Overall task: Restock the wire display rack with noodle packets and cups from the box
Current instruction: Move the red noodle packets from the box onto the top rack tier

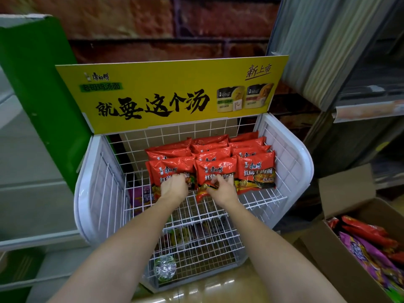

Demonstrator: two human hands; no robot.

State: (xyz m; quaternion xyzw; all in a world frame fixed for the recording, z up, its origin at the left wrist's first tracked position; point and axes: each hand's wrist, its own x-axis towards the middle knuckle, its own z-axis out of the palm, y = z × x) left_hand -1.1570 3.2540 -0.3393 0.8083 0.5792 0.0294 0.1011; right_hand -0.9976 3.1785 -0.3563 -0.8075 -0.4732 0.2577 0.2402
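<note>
Both hands are working among red noodle packets on the wire rack (290, 162).

The left hand (175, 186) is gripping the left front packet (170, 171); the right hand (223, 189) is pinching the middle packet (218, 169). More packets are lying in the cardboard box (341, 259) at the right.

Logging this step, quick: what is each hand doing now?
Left hand: grips the left front red packet.
Right hand: pinches the middle front red packet.
</note>
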